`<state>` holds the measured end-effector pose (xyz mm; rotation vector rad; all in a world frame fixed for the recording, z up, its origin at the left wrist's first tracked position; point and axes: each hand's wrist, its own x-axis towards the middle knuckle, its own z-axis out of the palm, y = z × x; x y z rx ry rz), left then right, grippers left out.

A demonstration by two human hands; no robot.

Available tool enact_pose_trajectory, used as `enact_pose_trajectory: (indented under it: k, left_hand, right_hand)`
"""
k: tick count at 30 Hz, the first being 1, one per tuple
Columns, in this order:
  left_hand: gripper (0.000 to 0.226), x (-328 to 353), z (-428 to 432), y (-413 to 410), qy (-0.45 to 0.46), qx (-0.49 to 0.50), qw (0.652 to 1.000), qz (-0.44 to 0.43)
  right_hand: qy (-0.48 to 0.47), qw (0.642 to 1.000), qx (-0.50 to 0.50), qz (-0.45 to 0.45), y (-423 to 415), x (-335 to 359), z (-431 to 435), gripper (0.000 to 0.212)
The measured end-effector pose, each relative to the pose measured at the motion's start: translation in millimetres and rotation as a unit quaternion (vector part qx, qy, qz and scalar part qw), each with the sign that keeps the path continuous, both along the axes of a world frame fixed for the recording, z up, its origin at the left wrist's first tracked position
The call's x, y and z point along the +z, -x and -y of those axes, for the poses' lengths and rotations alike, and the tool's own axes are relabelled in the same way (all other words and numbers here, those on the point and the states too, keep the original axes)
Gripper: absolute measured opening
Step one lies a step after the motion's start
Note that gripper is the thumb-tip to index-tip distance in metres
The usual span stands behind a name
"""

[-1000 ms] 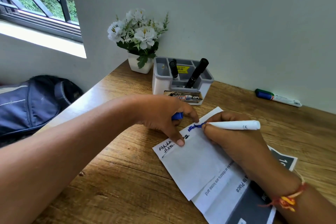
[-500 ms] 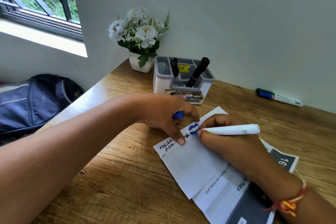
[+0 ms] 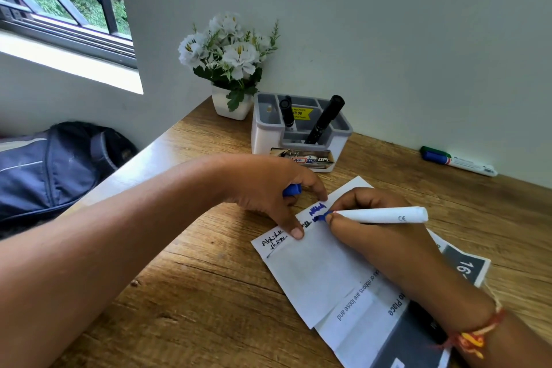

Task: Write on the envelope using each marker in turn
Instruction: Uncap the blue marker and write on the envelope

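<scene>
Left hand (image 3: 265, 191) curls round a blue cap (image 3: 292, 190), with its index fingertip (image 3: 297, 232) pressing the envelope's upper edge. Right hand (image 3: 376, 236) pinches a white marker (image 3: 382, 215), blue tip on the paper.

Desk (image 3: 194, 308): wood, set against the wall. Bag (image 3: 50, 164) off its left edge. Envelope (image 3: 313, 272) lies slantwise mid-desk over a printed sheet (image 3: 358, 329), with black writing and a blue scribble along the top. Flowers (image 3: 230, 57) in a white pot in the corner. Organizer (image 3: 298, 143) beside them holds two black markers (image 3: 325, 119). Two capped markers (image 3: 457, 160) lie by the wall, right.
</scene>
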<state>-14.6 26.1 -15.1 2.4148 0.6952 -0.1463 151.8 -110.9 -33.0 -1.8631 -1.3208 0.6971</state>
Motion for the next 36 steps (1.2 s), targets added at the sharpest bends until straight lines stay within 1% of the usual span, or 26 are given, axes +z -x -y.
enact_pose_trajectory:
  k: [11,17,22,28,32,36]
  left_hand:
    - [0.071,-1.7,-1.3,-0.3,-0.002,-0.003,1.0,-0.002]
    - [0.071,-1.3,-2.0,-0.4,0.0,-0.003,1.0,-0.003]
    - [0.071,-1.4,-2.0,-0.3,0.002,-0.003,1.0,-0.005]
    - [0.071,-0.7,-0.4,0.0,0.002,-0.001,1.0,-0.009]
    - [0.071,1.6,1.1,0.0,0.003,-0.002,1.0,-0.016]
    - [0.071,2.3,1.3,0.5,0.009,0.0,1.0,-0.013]
  right_hand:
    - [0.01,1.0,-0.016,0.01,0.2,1.4,-0.3,0.011]
    - [0.013,0.999,-0.031,0.011,0.4,2.1,-0.8,0.006]
    - [0.003,0.999,-0.034,-0.005,2.1,3.0,0.3,0.011]
    - [0.005,0.999,-0.042,-0.003,2.9,3.6,0.3,0.005]
    - [0.005,0.999,-0.054,-0.004,2.6,2.6,0.1,0.006]
    - [0.002,0.999,-0.036,0.0,2.5,2.5,0.6,0.007]
